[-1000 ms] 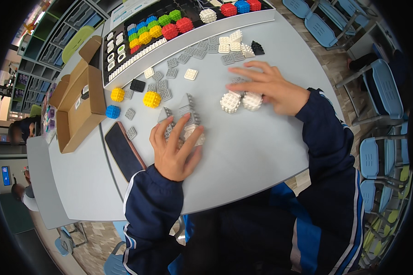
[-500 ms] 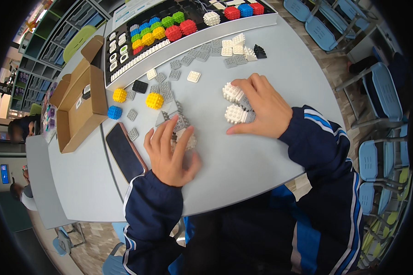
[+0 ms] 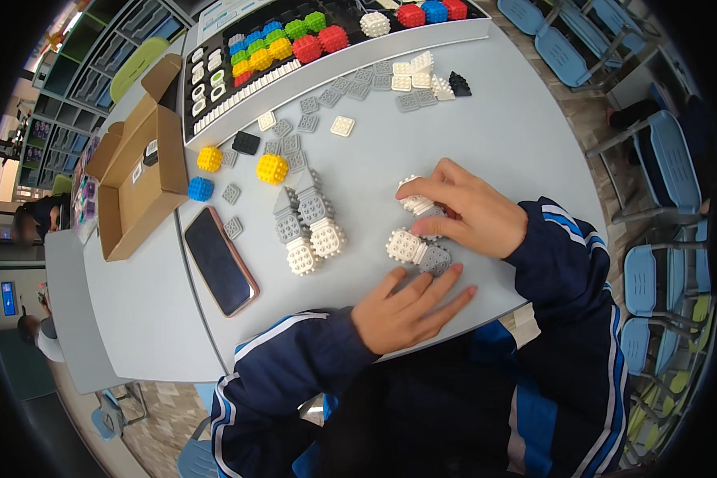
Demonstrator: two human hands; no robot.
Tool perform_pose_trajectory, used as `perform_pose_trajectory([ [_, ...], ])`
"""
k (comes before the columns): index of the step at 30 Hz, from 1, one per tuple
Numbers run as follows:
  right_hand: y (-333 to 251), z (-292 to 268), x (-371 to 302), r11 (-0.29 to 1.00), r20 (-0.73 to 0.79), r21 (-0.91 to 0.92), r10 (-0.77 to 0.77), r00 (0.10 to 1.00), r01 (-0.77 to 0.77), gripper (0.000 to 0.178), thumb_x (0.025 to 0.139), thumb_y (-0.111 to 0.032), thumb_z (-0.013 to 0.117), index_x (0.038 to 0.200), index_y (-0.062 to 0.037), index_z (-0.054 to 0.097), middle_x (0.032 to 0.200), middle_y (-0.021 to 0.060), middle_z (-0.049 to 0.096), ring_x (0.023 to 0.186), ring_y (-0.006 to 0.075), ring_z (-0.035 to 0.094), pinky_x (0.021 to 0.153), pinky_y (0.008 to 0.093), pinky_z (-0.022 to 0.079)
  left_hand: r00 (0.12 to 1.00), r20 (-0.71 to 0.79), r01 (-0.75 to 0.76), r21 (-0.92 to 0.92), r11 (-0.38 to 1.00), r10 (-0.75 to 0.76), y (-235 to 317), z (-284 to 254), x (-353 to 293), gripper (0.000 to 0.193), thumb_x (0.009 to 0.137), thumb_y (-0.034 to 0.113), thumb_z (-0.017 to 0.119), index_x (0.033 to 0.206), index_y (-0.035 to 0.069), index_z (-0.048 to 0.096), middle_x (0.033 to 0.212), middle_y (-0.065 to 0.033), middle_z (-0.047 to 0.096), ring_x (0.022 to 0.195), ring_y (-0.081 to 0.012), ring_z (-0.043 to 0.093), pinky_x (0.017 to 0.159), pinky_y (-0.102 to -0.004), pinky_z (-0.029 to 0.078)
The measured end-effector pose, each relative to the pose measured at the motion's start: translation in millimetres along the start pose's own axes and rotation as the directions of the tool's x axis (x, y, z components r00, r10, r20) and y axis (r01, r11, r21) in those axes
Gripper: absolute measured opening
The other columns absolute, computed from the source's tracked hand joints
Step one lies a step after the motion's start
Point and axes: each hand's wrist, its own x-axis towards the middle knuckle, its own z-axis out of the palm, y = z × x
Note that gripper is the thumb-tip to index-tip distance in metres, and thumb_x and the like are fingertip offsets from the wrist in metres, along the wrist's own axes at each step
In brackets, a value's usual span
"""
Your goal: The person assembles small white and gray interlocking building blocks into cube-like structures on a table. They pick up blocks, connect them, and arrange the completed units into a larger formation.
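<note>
My right hand curls its thumb and fingers around a studded white-and-grey block assembly, hiding part of it. Just nearer to me lies a second white-and-grey block piece; whether the two are joined I cannot tell. My left hand holds nothing, its fingers stretched out and apart, with the tips close to the grey end of that nearer piece. To the left, two long grey-and-white block assemblies with pointed grey tips lie side by side on the table.
A phone lies left of the pointed assemblies. Behind them are yellow blocks, a blue block and loose grey and white tiles. A tray of coloured blocks spans the back, and an open cardboard box stands at left.
My left hand has left the pointed assemblies and moved right, beside the white-and-grey pieces. My right hand has shifted slightly nearer and to the right, and the nearer piece has turned.
</note>
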Motion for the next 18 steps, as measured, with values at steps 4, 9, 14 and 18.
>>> perform_pose_trajectory([
  [4, 16, -7, -1, 0.997, -0.080, 0.021, -0.073, 0.994, 0.075, 0.034, 0.092, -0.021, 0.076, 0.124, -0.0128, 0.068, 0.113, 0.0071, 0.050, 0.082, 0.0154, 0.057, 0.078, 0.0289, 0.052, 0.997, 0.033, 0.078, -0.106, 0.991, -0.075, -4, 2, -2, 0.042, 0.081, 0.020, 0.077, 0.122, 0.012, 0.071, 0.129, -0.0056, 0.063, 0.101, -0.0185, 0.059, 0.087, -0.0357, 0.050],
  [9, 15, -15, -2, 0.991, 0.063, 0.108, -0.087, 0.994, 0.080, 0.039, 0.090, -0.018, 0.079, 0.126, -0.0133, 0.068, 0.115, 0.0048, 0.051, 0.085, 0.0134, 0.059, 0.076, 0.0272, 0.052, 0.998, -0.058, 0.005, -0.141, 0.990, -0.013, -16, -3, -12, 0.040, 0.073, 0.011, 0.080, 0.112, 0.005, 0.073, 0.113, -0.0066, 0.066, 0.095, -0.0198, 0.060, 0.084, -0.0350, 0.052],
  [14, 10, -5, -4, 0.965, 0.112, 0.216, -0.173, 0.978, 0.146, 0.044, 0.088, -0.022, 0.081, 0.128, -0.0119, 0.065, 0.109, 0.0069, 0.052, 0.074, 0.0145, 0.060, 0.071, 0.0291, 0.053, 0.993, -0.064, -0.110, -0.245, 0.963, 0.097, -20, -11, -21, 0.036, 0.073, 0.007, 0.074, 0.109, 0.005, 0.076, 0.110, -0.0068, 0.067, 0.087, -0.0180, 0.059, 0.077, -0.0329, 0.051],
  [18, -2, -14, 5, 0.974, 0.182, 0.226, -0.055, 0.982, 0.013, 0.046, 0.086, -0.013, 0.081, 0.130, -0.0107, 0.066, 0.109, 0.0046, 0.056, 0.083, 0.0114, 0.061, 0.072, 0.0274, 0.053, 0.985, -0.143, -0.132, -0.250, 0.959, 0.098, -19, -10, -26, 0.036, 0.076, 0.006, 0.069, 0.111, 0.009, 0.077, 0.114, -0.0084, 0.067, 0.085, -0.0167, 0.057, 0.074, -0.0305, 0.050],
])
